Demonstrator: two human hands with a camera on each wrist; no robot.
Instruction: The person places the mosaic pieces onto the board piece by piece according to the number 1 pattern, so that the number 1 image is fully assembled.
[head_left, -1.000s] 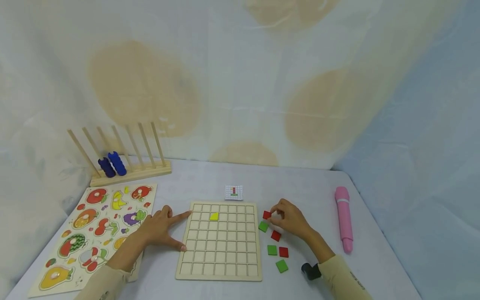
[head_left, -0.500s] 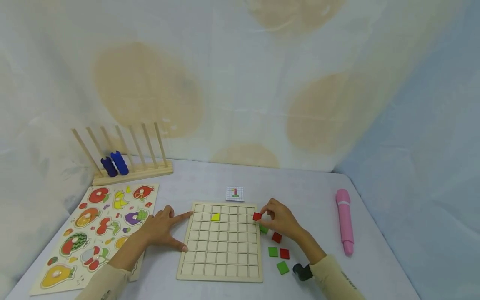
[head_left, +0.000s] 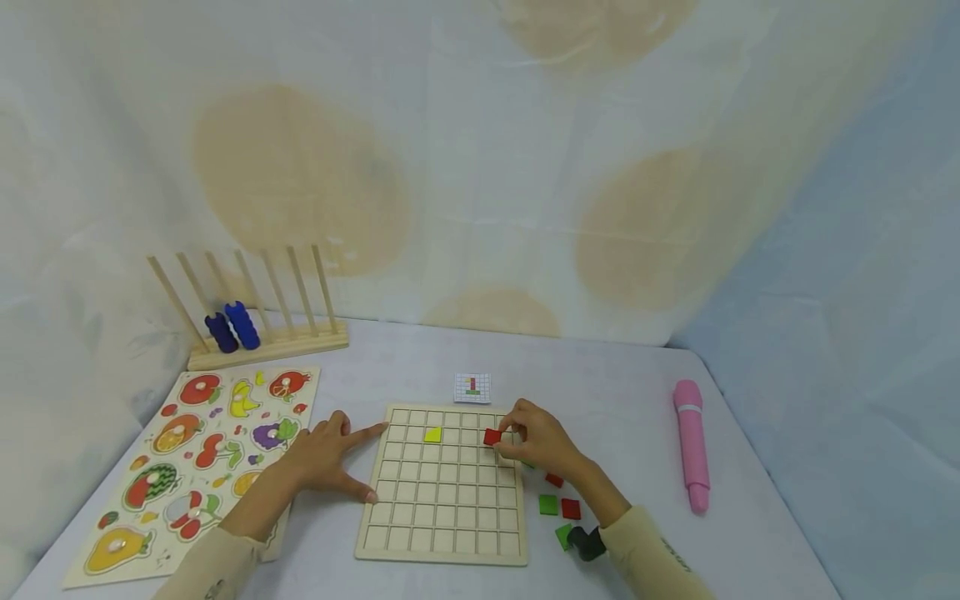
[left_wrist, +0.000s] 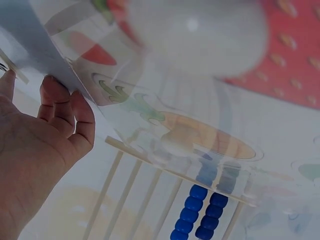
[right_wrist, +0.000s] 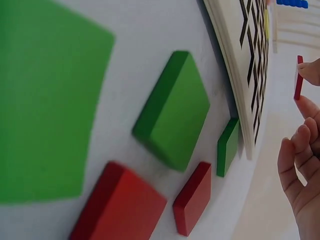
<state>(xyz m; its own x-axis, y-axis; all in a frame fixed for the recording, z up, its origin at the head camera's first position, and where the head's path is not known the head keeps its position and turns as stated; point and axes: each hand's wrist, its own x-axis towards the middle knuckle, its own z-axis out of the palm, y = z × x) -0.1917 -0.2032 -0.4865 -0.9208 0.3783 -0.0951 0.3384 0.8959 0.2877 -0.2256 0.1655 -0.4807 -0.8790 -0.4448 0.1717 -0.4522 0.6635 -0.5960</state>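
A square red tile is pinched between the thumb and forefinger of my right hand, over the upper right part of the wooden grid board. The right wrist view shows that red tile edge-on, raised above the board's surface. My left hand spreads its thumb and forefinger against the board's left edge, the other fingers loosely bent. One yellow tile lies in a cell of the second row. Behind the board is a small card printed with a coloured grid pattern.
Loose green tiles and red tiles lie right of the board, partly under my right forearm. A fruit puzzle board is at left, with a peg abacus behind it. A pink pen-shaped object lies far right.
My right hand has lifted the red tile from beside the board and carried it left over the grid. The left hand stays at the board's edge.
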